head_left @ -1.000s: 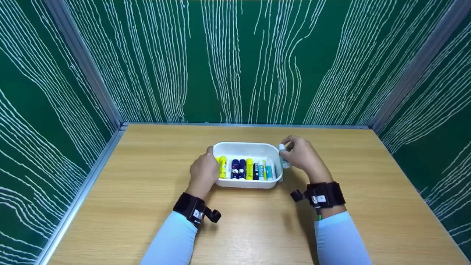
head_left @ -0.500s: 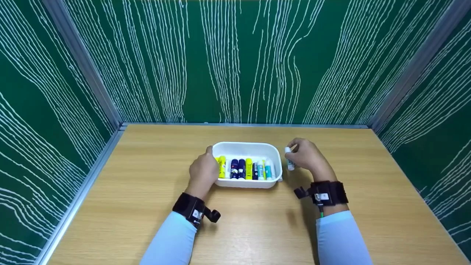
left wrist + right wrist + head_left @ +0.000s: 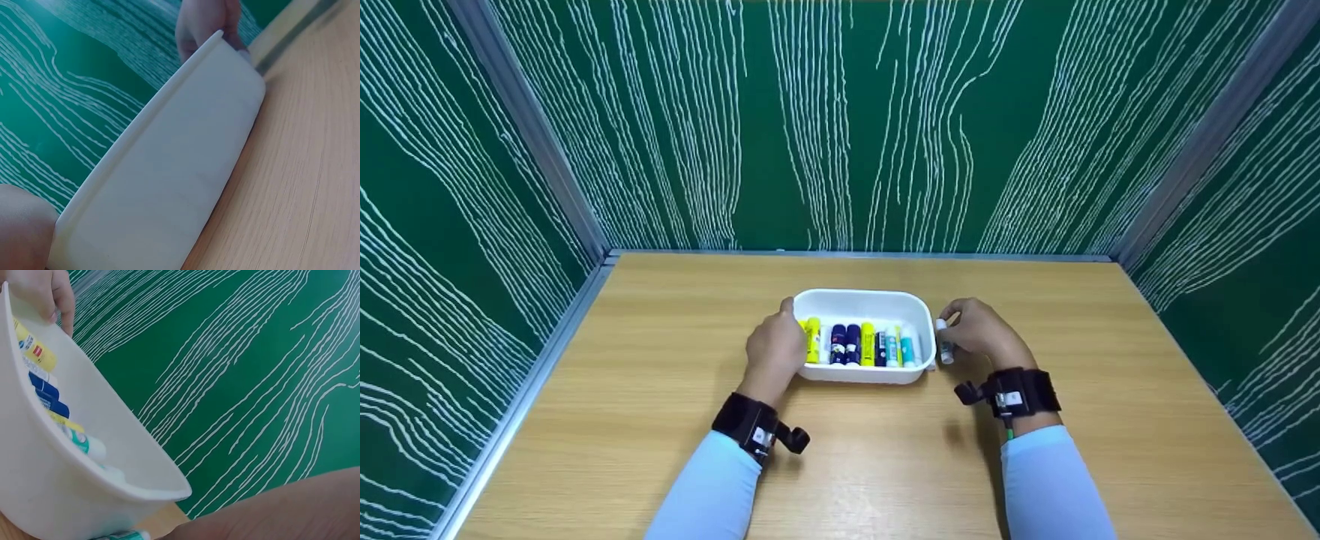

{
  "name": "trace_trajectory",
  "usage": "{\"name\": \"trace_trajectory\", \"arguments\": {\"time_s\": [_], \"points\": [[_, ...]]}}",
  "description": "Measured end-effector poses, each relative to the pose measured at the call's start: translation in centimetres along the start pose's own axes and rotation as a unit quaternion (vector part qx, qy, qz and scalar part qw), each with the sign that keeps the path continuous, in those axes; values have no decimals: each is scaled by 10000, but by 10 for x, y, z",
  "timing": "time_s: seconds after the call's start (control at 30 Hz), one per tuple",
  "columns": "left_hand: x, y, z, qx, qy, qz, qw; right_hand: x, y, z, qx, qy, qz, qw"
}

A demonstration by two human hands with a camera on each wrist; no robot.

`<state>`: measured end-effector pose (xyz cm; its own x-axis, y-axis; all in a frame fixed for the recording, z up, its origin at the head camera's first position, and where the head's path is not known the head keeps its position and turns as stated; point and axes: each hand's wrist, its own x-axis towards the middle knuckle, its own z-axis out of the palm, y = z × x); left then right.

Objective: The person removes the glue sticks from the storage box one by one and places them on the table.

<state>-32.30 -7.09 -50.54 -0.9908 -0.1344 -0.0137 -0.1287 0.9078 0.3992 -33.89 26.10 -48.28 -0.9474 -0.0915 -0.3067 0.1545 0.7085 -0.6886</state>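
A white plastic tub (image 3: 864, 374) stands on the table with a row of glue sticks (image 3: 868, 345) in it, yellow, dark blue, white and teal. At its left end my left hand (image 3: 774, 349) grips the wall, the thumb up by the rim. My right hand (image 3: 981, 330) pinches a white-capped glue stick (image 3: 946, 353) just outside the tub's right wall, close to the table. In the right wrist view a teal glue stick (image 3: 132, 535) shows low beside the tub wall. A small whitish end (image 3: 932, 366) peeks out by the tub's front right corner.
The wooden table (image 3: 855, 465) runs to a metal rail at the back. Green panels (image 3: 840, 127) with white wavy lines enclose it behind and at both sides. Each wrist wears a black strap (image 3: 1024, 394) with a small camera.
My right hand first drew the glue stick rightward off the tub's side, then lowered it towards the table and back close to the wall. My left hand and the tub stay put.
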Motion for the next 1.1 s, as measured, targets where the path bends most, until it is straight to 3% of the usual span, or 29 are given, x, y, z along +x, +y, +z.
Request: {"name": "trace_trajectory", "arguments": {"time_s": [0.33, 1.1], "points": [[0, 0, -1, 3, -50, 4, 10000, 5, 6, 10, -29, -94, 7, 10000], [-1, 1, -1, -83, -26, -3, 10000, 5, 6, 9, 318, -284, 305, 9986]]}}
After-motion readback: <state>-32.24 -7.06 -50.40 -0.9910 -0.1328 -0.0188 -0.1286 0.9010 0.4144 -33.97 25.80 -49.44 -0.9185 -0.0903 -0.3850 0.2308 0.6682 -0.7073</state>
